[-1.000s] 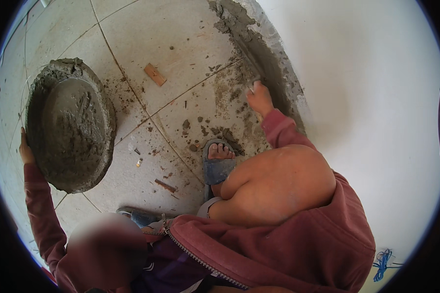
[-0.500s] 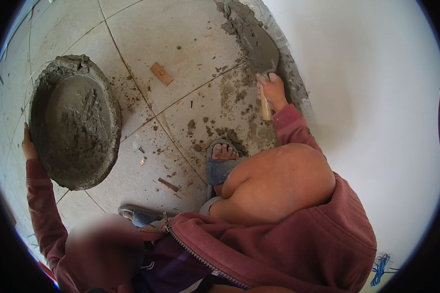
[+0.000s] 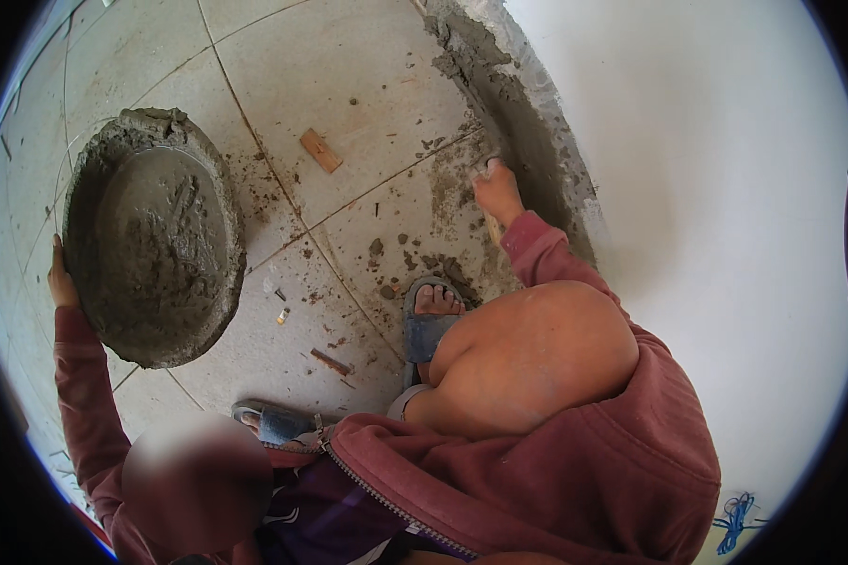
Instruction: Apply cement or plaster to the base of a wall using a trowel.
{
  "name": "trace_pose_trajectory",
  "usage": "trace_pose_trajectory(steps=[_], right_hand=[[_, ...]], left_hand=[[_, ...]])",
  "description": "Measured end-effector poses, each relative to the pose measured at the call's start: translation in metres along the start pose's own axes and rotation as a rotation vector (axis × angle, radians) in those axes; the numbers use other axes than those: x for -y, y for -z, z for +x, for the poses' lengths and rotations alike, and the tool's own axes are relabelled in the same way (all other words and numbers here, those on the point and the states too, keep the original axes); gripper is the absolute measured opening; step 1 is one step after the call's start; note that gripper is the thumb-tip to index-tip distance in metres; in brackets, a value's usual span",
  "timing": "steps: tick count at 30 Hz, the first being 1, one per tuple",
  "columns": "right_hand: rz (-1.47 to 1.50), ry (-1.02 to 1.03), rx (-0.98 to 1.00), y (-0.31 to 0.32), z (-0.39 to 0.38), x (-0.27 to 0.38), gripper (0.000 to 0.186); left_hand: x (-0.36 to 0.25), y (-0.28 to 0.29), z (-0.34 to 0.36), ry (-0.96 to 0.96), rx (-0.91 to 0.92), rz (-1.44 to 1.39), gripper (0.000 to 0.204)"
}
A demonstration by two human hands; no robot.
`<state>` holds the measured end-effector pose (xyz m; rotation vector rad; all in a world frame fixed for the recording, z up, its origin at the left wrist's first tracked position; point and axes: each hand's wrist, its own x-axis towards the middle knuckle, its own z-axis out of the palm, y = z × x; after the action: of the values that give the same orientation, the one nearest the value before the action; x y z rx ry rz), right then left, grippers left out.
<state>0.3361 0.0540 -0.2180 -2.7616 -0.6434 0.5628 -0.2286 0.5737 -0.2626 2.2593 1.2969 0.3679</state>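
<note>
Rolled over and shifted a little leftward since the earlier frame, the right hand (image 3: 499, 193) now hides the broad flat face of its trowel (image 3: 493, 229). Leftmost, the left hand (image 3: 62, 282) lies along the outer side of a round, mortar-caked basin (image 3: 236, 245); its visible fingers run straight up the wall, though I cannot tell whether any curl underneath. Wet mortar (image 3: 155, 226) sits just right of those fingers. Farther right, well apart from both hands, rests a wood scrap (image 3: 321, 151) (one of several bits littering the tiles). Beyond it, the right fingers are clamped on the trowel handle, which slants below the fist toward the knee; the blade is hard to make out. Up and right of these fingers runs the mortar strip (image 3: 528, 122), its long axis following the wall (image 3: 688, 122). That right hand is clearly nearer, knuckles uppermost, forearm reaching up-left past the knee.
</note>
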Motion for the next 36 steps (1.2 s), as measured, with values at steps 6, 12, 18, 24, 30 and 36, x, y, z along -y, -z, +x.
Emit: trace_pose_trajectory(steps=[6, 12, 18, 24, 30, 36], right_hand=[[0.106, -0.145, 0.105, -0.006, 0.054, -0.016, 0.037], [0.251, 0.028, 0.008, -0.002, -0.002, -0.015, 0.032], [0.747, -0.240, 0.043, 0.006, -0.014, -0.022, 0.032], [0.271, -0.090, 0.031, -0.015, -0.007, -0.021, 0.033], [0.005, 0.011, 0.082, 0.001, 0.018, -0.017, 0.032], [0.109, -0.097, 0.049, -0.007, 0.017, -0.017, 0.034]], left_hand=[[0.000, 0.001, 0.001, -0.096, -0.088, 0.168, 0.048], [0.002, -0.002, 0.000, -0.051, -0.071, 0.123, 0.048], [-0.001, -0.009, 0.002, -0.130, -0.063, 0.062, 0.046], [0.003, 0.001, 0.005, -0.052, -0.037, 0.039, 0.043], [-0.007, 0.002, 0.001, -0.066, -0.050, 0.014, 0.039], [-0.010, 0.005, 0.001, -0.062, -0.065, 0.112, 0.041]])
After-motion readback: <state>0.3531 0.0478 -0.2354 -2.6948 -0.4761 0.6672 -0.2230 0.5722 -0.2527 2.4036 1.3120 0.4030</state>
